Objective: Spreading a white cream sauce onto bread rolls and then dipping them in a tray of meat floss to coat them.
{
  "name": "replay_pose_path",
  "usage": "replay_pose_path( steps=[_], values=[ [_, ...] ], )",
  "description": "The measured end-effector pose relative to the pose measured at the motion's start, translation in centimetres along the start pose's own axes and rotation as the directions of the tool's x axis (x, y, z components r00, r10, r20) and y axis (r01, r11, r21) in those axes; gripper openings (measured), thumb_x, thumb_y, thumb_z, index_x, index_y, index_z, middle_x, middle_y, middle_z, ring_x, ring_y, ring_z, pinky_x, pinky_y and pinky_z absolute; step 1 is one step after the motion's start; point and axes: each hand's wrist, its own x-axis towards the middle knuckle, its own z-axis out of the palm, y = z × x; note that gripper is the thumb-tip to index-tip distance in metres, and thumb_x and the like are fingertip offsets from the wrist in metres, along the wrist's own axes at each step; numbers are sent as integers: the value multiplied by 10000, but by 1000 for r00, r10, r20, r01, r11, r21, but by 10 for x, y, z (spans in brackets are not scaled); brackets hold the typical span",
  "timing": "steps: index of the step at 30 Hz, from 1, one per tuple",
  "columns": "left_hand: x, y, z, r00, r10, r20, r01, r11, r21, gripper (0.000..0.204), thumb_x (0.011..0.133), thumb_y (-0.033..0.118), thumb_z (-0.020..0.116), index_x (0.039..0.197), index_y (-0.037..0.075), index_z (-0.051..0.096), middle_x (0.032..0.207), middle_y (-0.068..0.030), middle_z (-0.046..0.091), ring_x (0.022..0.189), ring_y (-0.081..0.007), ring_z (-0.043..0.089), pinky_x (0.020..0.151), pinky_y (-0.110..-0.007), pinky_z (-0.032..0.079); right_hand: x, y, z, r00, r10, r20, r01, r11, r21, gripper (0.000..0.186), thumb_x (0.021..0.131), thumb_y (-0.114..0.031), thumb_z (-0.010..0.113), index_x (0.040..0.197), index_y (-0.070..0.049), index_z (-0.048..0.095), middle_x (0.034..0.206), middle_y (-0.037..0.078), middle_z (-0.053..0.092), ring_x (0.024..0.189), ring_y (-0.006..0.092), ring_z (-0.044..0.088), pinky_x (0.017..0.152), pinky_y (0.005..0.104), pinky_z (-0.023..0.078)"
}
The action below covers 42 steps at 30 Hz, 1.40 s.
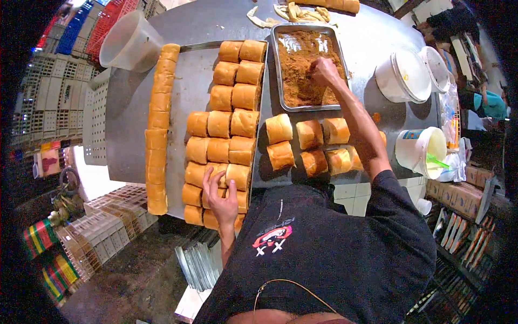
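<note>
Left fingers [206, 182] apart on rolls [219, 123]; right hand [325, 72], fingers unclear, over one crumb tray [311, 108]; one translucent bucket [129, 46]

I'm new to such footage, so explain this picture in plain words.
No machine here: each grip is a person's bare hand. The picture comes from a wide fisheye camera worn on the head, looking down, so straight edges bend. On the metal table sit a large tray of golden bread rolls, more rolls beside it, and a smaller tray of brown, crumbly food. White buckets stand at right. The left grip touches rolls on the large tray; whether it clasps one is unclear. The right grip reaches into the brown food, fingertips hidden; I can't tell what it holds.
</note>
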Motion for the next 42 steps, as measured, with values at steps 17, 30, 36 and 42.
replay_pose_path(
  steps=[17,30,36,42],
  values=[
    [30,-5,19,993,115,7,-115,993,-9,268,853,81,689,1112,29,643,1341,-148,505,1197,-286,525,928,-377,476,-25,0,-52,952,-177,-250,232,949,214,198,853,-103,570,961,-9,706,739,224,674,676,304,685,607,434,526],
    [35,-5,10,996,93,12,-92,993,-74,267,825,59,695,1078,-1,634,1307,-185,507,1151,-326,561,970,-410,460,-13,-3,-84,974,-189,-127,196,980,39,146,832,-111,623,894,-7,705,771,219,691,688,294,698,619,418,546],
    [37,-11,8,998,63,-9,-64,993,-95,265,841,80,688,1089,3,634,1327,-179,500,1162,-336,554,987,-413,454,-31,-11,-78,922,-73,-379,149,973,174,317,941,-38,514,1199,-85,692,998,126,739,650,231,644,633,310,550],
    [60,11,16,987,155,-30,-157,985,-78,272,844,89,696,1097,11,638,1331,-170,509,1205,-346,532,1010,-411,446,-53,-9,-66,936,148,-319,58,830,555,190,871,-151,668,1027,-97,763,819,106,746,632,194,696,617,343,568]
  ],
)
